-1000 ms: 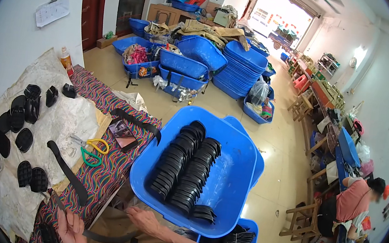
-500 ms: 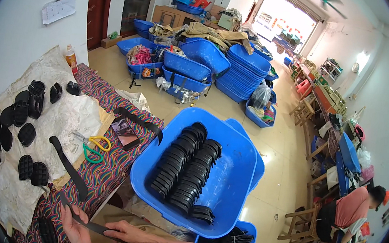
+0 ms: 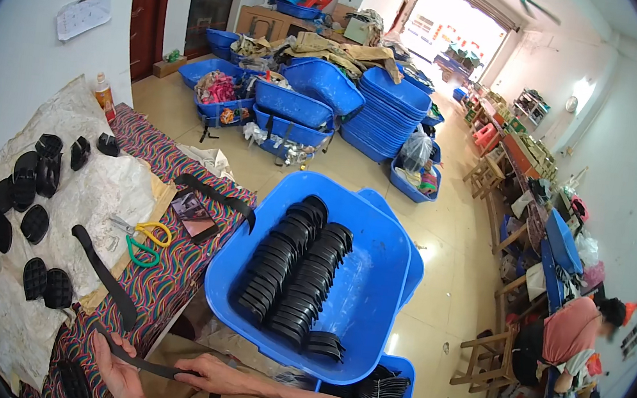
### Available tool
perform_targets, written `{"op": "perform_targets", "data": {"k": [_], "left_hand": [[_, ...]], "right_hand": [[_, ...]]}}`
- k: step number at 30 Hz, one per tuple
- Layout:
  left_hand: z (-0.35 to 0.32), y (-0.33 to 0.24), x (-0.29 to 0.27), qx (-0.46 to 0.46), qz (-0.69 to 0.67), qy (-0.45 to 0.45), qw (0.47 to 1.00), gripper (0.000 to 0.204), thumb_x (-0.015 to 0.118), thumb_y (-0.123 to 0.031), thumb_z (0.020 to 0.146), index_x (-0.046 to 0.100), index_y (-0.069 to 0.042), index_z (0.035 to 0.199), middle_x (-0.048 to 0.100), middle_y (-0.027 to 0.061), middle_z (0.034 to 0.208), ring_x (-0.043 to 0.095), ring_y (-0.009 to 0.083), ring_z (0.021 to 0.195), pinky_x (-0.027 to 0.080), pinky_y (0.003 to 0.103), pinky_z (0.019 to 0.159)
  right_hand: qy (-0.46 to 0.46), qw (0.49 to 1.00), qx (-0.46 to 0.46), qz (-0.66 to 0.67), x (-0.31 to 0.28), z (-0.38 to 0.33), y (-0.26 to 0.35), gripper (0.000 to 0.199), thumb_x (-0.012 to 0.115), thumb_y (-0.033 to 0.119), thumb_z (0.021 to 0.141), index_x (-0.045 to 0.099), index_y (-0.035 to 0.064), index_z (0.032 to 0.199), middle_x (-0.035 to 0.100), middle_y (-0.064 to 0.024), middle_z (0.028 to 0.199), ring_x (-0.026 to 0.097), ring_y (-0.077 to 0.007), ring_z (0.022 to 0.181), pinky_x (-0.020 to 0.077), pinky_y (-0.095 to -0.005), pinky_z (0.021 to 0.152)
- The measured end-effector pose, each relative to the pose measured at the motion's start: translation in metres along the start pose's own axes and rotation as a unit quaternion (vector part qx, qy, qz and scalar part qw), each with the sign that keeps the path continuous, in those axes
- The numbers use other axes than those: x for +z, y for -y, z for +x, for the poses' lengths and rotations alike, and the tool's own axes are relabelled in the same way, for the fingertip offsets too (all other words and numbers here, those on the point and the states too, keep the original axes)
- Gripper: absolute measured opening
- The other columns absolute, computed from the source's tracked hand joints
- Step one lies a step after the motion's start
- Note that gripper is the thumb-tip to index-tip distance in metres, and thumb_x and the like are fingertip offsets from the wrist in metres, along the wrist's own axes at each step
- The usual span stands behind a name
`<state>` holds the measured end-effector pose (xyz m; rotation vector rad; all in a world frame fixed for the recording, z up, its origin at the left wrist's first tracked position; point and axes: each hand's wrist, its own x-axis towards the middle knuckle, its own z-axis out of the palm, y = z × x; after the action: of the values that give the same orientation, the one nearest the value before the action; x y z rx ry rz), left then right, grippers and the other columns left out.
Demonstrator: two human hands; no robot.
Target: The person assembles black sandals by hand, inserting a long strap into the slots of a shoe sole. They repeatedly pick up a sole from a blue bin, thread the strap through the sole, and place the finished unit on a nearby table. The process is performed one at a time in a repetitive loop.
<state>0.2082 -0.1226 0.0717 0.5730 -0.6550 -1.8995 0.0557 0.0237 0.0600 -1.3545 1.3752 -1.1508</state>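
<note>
A long flat black strap (image 3: 146, 366) stretches between my two hands above my lap. My left hand (image 3: 120, 371) is closed round its left end, with fingers and thumb on it. My right hand (image 3: 210, 375) pinches the other end. On the table edge beside my left hand lies a wider black strap (image 3: 107, 277). Another black strap (image 3: 220, 200) rests at the table's far corner. Black oval pieces with a grid pattern (image 3: 58, 289) are scattered over the pale sheet (image 3: 101, 210). Scissors with yellow and green handles (image 3: 147, 243) lie by the straps.
A large blue tub (image 3: 375, 284) stands right of the table, holding rows of black curved pieces (image 3: 310, 277). Stacked blue tubs (image 3: 386, 120) stand farther back. At right, a person (image 3: 566, 337) works at a long bench, near a wooden stool (image 3: 487, 360). A small box (image 3: 196, 220) lies near the scissors.
The whole view has shifted slightly left. My hands still hold the strap, with the right hand a little nearer the left. The person at right has moved an arm.
</note>
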Motion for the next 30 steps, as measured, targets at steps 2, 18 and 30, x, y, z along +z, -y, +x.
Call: {"op": "perform_targets", "data": {"k": [2, 18, 30], "left_hand": [[0.002, 0.003, 0.0, -0.012, -0.003, 0.004, 1.0, 0.021, 0.051, -0.019, 0.101, 0.05, -0.005, 0.117, 0.055, 0.0055, 0.087, 0.053, 0.0139, 0.073, 0.045, 0.027, 0.063], [0.01, 0.037, 0.005, -0.084, -0.075, 0.024, 0.993, 0.026, 0.048, -0.015, 0.102, 0.048, -0.002, 0.124, 0.057, 0.0079, 0.092, 0.054, 0.0136, 0.077, 0.046, 0.025, 0.064], [0.023, 0.027, -0.038, -0.065, -0.084, 0.027, 0.994, 0.024, 0.047, -0.016, 0.103, 0.048, -0.001, 0.122, 0.058, 0.0088, 0.092, 0.055, 0.0152, 0.076, 0.047, 0.027, 0.063]], "right_hand": [[-0.024, 0.999, -0.022, -0.016, 0.002, -0.002, -0.006, 0.019, 0.055, 0.021, 0.095, 0.058, 0.0022, 0.098, 0.052, -0.0164, 0.063, 0.053, -0.0276, 0.057, 0.0401, -0.0401, 0.056], [-0.085, 0.996, 0.012, -0.029, 0.003, -0.023, -0.015, 0.02, 0.055, 0.021, 0.095, 0.056, 0.0017, 0.089, 0.054, -0.0179, 0.062, 0.056, -0.0366, 0.061, 0.0416, -0.0452, 0.058], [-0.062, 0.996, -0.003, -0.058, 0.019, -0.012, -0.015, 0.02, 0.053, 0.021, 0.096, 0.055, 0.0016, 0.094, 0.054, -0.0183, 0.064, 0.055, -0.0391, 0.064, 0.0405, -0.0461, 0.059]]}}
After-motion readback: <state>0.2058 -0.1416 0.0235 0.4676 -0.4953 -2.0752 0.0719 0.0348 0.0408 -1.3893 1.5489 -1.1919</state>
